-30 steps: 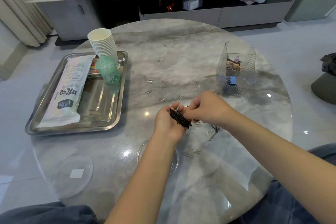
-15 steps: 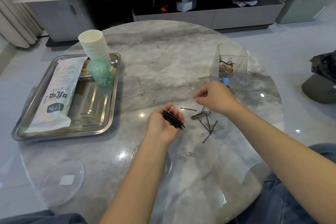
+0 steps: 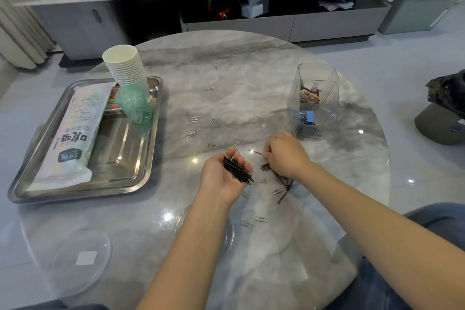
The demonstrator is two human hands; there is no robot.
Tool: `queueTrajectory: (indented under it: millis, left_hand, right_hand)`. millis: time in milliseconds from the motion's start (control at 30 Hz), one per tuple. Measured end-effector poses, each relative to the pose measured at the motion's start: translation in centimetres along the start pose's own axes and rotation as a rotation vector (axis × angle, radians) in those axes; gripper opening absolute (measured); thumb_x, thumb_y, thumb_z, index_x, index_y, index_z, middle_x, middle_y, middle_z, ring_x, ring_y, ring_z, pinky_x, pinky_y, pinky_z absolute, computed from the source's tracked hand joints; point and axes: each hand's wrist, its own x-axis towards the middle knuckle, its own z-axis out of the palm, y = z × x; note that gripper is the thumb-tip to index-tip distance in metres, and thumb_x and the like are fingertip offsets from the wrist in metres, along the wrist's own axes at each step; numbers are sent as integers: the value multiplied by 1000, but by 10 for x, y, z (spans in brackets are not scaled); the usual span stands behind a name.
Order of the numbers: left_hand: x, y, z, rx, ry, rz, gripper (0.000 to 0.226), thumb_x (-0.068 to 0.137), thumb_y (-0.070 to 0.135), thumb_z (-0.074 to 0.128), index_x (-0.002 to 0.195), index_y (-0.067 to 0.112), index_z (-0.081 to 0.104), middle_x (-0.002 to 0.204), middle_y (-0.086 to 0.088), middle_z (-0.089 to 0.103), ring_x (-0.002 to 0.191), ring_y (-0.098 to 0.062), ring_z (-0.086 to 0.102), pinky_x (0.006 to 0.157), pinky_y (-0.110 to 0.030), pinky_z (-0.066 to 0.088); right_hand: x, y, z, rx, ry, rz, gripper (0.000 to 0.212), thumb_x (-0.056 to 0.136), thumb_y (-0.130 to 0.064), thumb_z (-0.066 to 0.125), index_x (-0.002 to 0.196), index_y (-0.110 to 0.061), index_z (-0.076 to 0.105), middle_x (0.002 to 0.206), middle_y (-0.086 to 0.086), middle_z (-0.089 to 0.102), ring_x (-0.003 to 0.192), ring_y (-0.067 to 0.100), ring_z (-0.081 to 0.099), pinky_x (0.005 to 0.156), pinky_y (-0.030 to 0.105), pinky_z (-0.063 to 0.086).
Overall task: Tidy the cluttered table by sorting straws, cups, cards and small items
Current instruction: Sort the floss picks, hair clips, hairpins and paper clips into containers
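Head view — left hand [image 3: 221, 176] cupped palm-up, holding a bundle of black hairpins [image 3: 237, 171]. Right hand [image 3: 284, 156] pinches one hairpin [image 3: 255, 151] on the table [image 3: 251, 78]. Clear organizer [image 3: 313, 100], right — rubber bands, blue clips. Metal tray [image 3: 141, 178], left — paper cups [image 3: 125, 65], straw packet [image 3: 73, 133].

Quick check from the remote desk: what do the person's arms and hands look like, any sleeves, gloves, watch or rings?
Both forearms are bare right to the bottom edge of the picture, so no sleeve shows. The left hand and right hand wear no gloves, and neither wrist carries a watch or band. No rings show, though the right fingers are mostly hidden. Blue denim covers the knee at the lower right.
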Motion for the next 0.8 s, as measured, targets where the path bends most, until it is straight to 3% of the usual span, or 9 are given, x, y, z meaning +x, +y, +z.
queueTrajectory:
  millis: [133,200,300,400,500,600,800]
  left_hand:
    - [3,-5,4,13,-12,-10,31,98,25,31,80,8,51,74,-6,50,64,-17,47,64,-29,42]
    - [5,-8,8,-8,-27,-26,36,99,33,31,82,8,50,80,-9,52,67,-19,49,66,-31,44]
    - [5,-10,14,-26,-47,-41,33,99,31,31,84,8,48,79,-9,54,65,-19,51,63,-32,44]
    - [5,-10,15,-19,-16,-12,28,98,21,29,81,8,49,73,-6,48,62,-18,47,64,-29,41]
    - [6,-7,11,-26,11,13,31,99,22,29,82,6,50,73,-7,47,62,-18,46,63,-29,40]
    - [6,-1,9,-21,1,19,33,100,24,28,84,6,51,74,-7,49,63,-18,47,63,-29,41]
    - [4,0,11,-10,-21,8,35,100,26,28,85,6,52,74,-7,51,64,-17,48,62,-30,42]
  right_hand:
    - [-16,-22,-37,401,-1,20,17,88,-19,59,86,-6,70,86,10,71,76,16,60,67,26,47]
    - [-28,-32,-53,458,-100,-36,14,83,-17,65,71,-14,72,77,7,72,72,15,61,69,26,49]
    - [-32,-27,-64,480,-137,-66,15,80,-24,73,69,-14,73,62,-2,62,55,6,50,51,14,39]
    - [-17,-4,-65,299,-7,-52,5,82,-17,71,84,-13,73,74,-5,64,68,7,55,65,20,43]
    - [-5,15,-46,41,-117,-104,15,81,-16,70,95,-22,72,88,-6,61,88,13,59,73,25,45]
    - [3,20,-25,-115,-171,-209,21,82,-16,67,100,-26,71,103,-3,56,106,15,49,83,29,45]
    - [7,25,-20,-186,-178,-269,10,83,-12,64,91,-15,68,90,-6,47,105,18,44,83,30,45]
